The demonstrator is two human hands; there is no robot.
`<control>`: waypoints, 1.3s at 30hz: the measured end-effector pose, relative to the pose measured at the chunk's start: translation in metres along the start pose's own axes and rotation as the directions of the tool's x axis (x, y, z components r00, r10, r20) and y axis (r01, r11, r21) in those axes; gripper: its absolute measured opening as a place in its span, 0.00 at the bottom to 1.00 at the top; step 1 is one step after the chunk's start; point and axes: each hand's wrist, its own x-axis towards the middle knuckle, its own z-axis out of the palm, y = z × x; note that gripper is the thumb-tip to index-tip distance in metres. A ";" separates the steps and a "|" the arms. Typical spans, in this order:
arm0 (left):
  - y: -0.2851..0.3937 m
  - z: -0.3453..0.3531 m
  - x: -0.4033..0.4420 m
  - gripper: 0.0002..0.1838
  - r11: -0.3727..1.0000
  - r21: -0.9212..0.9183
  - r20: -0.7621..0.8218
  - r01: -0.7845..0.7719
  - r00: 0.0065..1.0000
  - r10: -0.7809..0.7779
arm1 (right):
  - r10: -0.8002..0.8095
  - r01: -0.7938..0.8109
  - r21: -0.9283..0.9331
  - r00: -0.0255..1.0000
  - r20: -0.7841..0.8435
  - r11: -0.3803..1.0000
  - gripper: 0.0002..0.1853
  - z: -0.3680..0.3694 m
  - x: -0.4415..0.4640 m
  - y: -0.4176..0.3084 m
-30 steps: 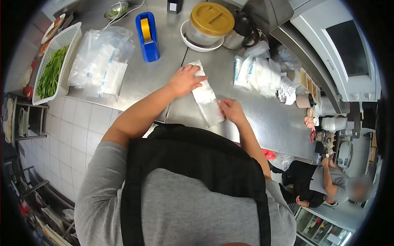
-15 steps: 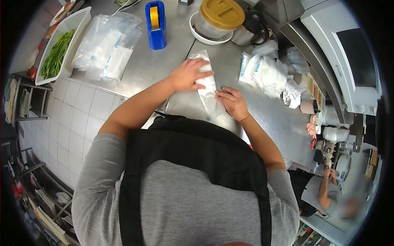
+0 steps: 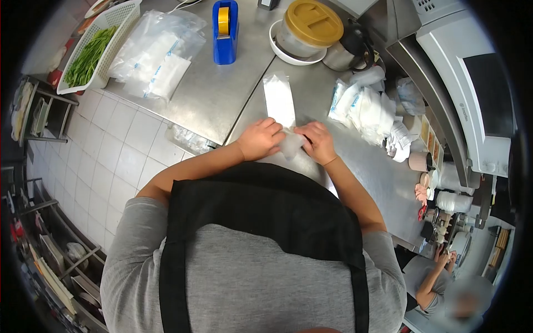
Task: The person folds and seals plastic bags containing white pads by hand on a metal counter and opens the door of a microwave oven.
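A narrow clear plastic bag [image 3: 279, 102] with white contents lies on the steel counter in front of me. Its filled part points away from me, and the loose, crumpled end hangs toward my apron. My left hand [image 3: 261, 139] pinches the bag from the left, where the filled part ends. From the right, my right hand [image 3: 317, 143] grips the same gathered stretch of plastic with bent fingers. Only a short gap separates the two hands. What the white contents are, I cannot make out.
Flat clear bags with white contents [image 3: 150, 61] lie at the left, beside a basket of green vegetables [image 3: 91, 58]. A blue tape dispenser [image 3: 225, 44] and a yellow-lidded tub [image 3: 312, 22] stand farther back. More filled bags [image 3: 366, 108] are piled right. Another person [image 3: 433, 283] works at far right.
My left hand has come down from the top of the bag to its near end and closed. My right hand has closed on the plastic, which is now gathered between both hands.
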 end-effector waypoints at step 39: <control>0.013 0.010 -0.001 0.18 0.998 0.002 -0.110 0.070 0.992 -0.069 | -0.258 0.262 0.230 0.965 -0.048 0.937 0.14 0.006 0.024 0.030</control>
